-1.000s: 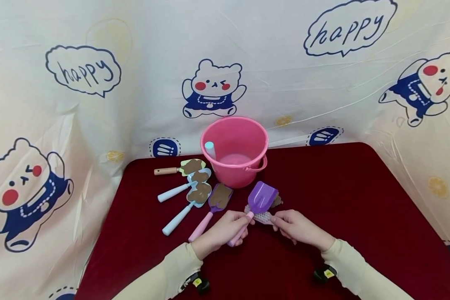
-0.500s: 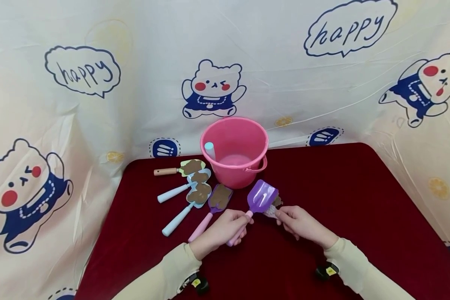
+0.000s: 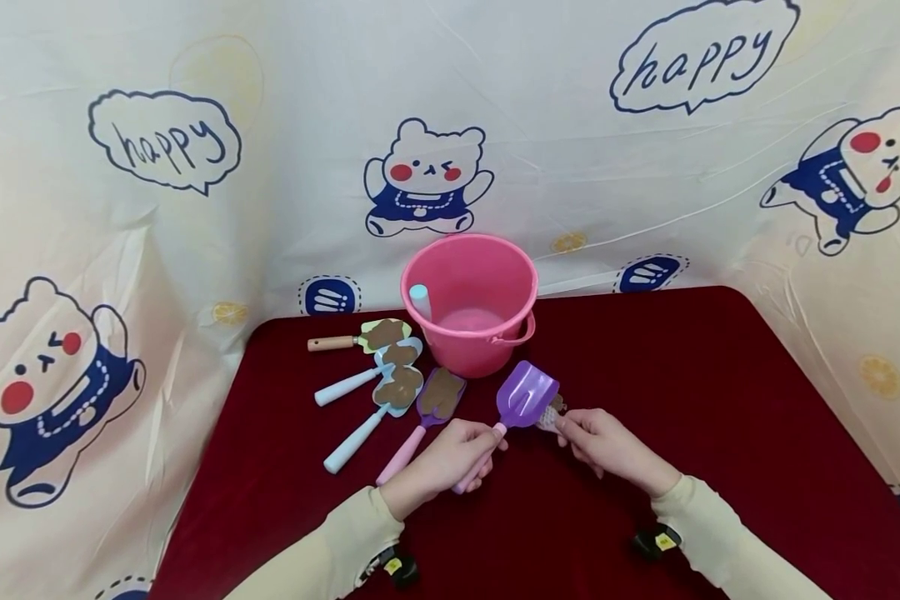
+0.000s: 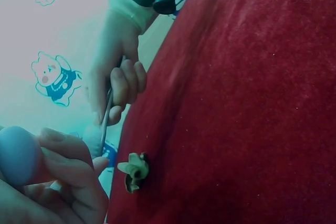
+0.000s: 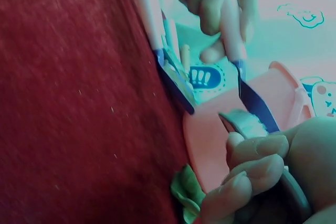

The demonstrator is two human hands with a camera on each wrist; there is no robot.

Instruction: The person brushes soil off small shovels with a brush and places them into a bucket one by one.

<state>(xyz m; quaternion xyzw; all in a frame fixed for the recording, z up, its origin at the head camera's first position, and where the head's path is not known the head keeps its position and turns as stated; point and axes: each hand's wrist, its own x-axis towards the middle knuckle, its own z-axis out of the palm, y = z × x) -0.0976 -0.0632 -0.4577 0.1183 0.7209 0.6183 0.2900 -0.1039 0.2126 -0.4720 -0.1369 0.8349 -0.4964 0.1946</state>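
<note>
Glossy purple-bladed, pink-handled shovel [image 3: 527,393], held up nearer the person than the round pink bucket [image 3: 474,352].
Left hand [image 3: 461,457] grips its handle; right hand [image 3: 606,446] pinches a pale, bumpy-textured piece [image 3: 547,419] near the blade, I observe.

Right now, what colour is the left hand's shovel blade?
The blade is purple, clearest in the head view.
</note>
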